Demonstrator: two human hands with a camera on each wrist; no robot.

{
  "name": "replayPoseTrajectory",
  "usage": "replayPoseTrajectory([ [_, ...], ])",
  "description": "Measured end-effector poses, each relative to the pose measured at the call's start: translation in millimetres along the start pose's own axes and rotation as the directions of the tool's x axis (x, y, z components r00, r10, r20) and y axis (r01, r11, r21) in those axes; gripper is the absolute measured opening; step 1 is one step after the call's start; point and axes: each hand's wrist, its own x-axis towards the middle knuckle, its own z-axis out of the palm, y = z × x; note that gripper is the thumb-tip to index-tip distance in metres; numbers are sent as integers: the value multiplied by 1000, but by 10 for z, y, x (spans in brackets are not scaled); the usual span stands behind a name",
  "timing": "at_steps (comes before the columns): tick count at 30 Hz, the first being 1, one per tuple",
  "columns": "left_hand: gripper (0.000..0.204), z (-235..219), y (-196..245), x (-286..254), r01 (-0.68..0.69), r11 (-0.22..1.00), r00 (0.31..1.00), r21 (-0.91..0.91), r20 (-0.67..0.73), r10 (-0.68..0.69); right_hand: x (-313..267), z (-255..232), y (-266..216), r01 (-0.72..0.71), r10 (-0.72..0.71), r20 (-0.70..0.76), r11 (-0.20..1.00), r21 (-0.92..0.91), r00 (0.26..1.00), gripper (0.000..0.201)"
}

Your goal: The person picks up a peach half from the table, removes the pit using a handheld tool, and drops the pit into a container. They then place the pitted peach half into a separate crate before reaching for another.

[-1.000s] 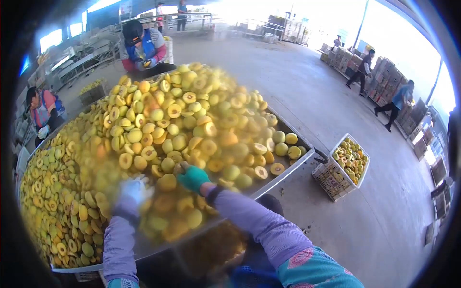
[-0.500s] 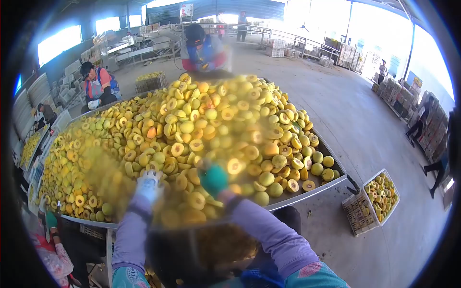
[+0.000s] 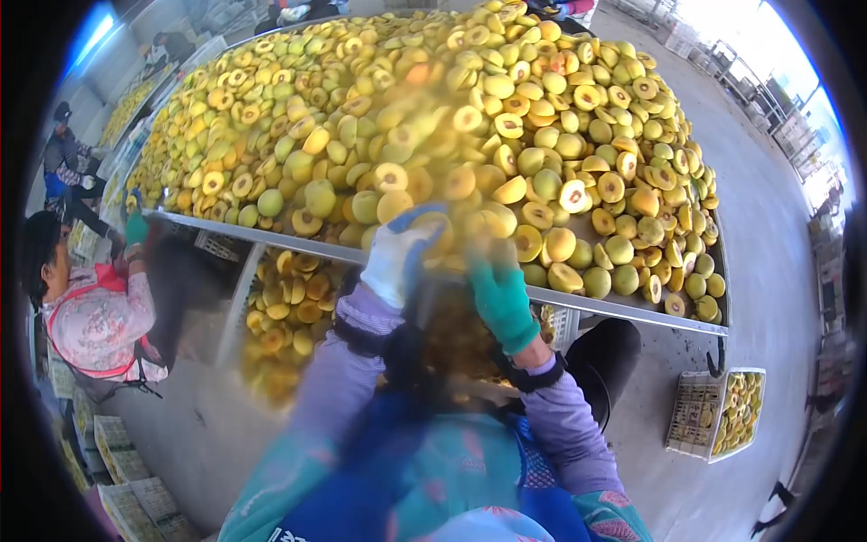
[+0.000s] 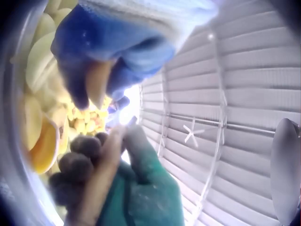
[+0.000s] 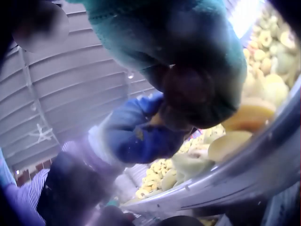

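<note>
Both hands meet at the front rim point(image 3: 623, 308) of a broad metal table heaped with halved yellow peaches point(image 3: 573, 196). My left hand point(image 3: 397, 257), in a white glove with blue fingers, pinches a peach half point(image 4: 98, 84), seen edge-on in the left wrist view. Close beside it is my right hand point(image 3: 504, 298), in a green glove that leaves the fingertips bare. In the left wrist view its dark fingertips point(image 4: 76, 165) are curled and the thumb side faces the left hand. Blur and shadow hide its grasp; I cannot tell whether it holds anything.
More peach halves point(image 3: 291, 312) lie below the table's front edge. On the floor at right stands a white crate point(image 3: 694, 415) of halves. A person in a pink patterned top point(image 3: 99, 316) sits at left, near stacked crates point(image 3: 135, 515).
Both hands have drawn back from the heap to the table's front rim and come together. The head view has tilted down and turned left, bringing the neighbouring person fully into view.
</note>
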Motion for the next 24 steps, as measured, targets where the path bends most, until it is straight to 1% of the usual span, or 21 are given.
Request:
replayPoseTrajectory([
  [1,31,-41,-25,-41,-35,992,999,123,-3,36,-29,-18,-87,-38,38,52,999,-3,998,18],
  [2,32,-72,-24,-92,-237,916,972,324,86,220,-40,-40,-194,-76,77,104,997,-11,992,19],
  [3,33,-77,3,-150,-425,763,905,487,219,364,-39,-71,-338,-277,255,235,959,64,938,20],
  [4,34,-60,37,-212,-590,550,805,591,379,456,-65,-82,-430,-475,409,370,873,108,834,22],
  [5,39,10,75,-272,-606,510,794,611,418,442,-185,-2,-335,-313,299,270,950,9,915,20],
  [8,41,-31,-50,-283,-662,443,743,605,449,497,-204,-23,-401,-478,420,331,871,115,845,21],
  [9,41,-65,-44,-320,-651,334,735,681,457,500,-261,23,-352,-347,312,239,930,123,920,20],
  [10,40,-116,-8,-372,-627,216,729,748,466,501,-346,100,-254,-209,191,145,970,121,971,20],
  [11,39,-193,24,-438,-585,91,725,806,470,503,-366,79,-245,-282,255,158,942,183,954,21],
  [12,33,-485,-177,-472,-266,844,944,465,-52,326,-386,56,-238,-352,318,170,904,242,933,22],
  [13,27,-660,61,-625,-240,462,886,854,-1,463,-367,-146,-313,-610,527,312,723,324,790,24],
  [14,29,-904,142,-701,-76,550,920,832,-154,360,-328,-277,-340,-809,665,462,472,349,587,27],
  [15,38,-1056,346,-729,301,304,943,904,-329,42,-293,-306,-325,-827,681,472,425,368,560,27],
  [16,47,-974,582,-748,286,-42,958,957,-287,-23,-297,-337,-316,-848,702,482,373,377,523,27],
  [17,46,-1044,504,-639,261,-20,960,965,-258,107,-331,-355,-318,-872,724,498,319,372,477,28],
  [18,46,-1102,431,-468,232,0,945,973,-226,238,-378,-292,-297,-822,693,448,426,377,565,28],
  [19,44,-941,428,-268,69,52,930,996,-83,357,-437,-166,-258,-758,648,394,531,378,651,28],
  [20,43,-702,401,-27,-104,81,877,991,53,478,-476,-70,-247,-681,592,337,630,373,732,27],
  [21,44,-572,256,258,-163,-37,886,986,163,433,-499,-34,-272,-655,556,346,645,393,756,29],
  [22,45,-520,134,513,-232,-152,887,961,273,373,-487,-43,-316,-716,600,391,578,391,698,28],
  [24,46,-517,226,854,-258,-55,952,965,264,156,-444,-122,-392,-820,668,478,431,377,571,29],
])
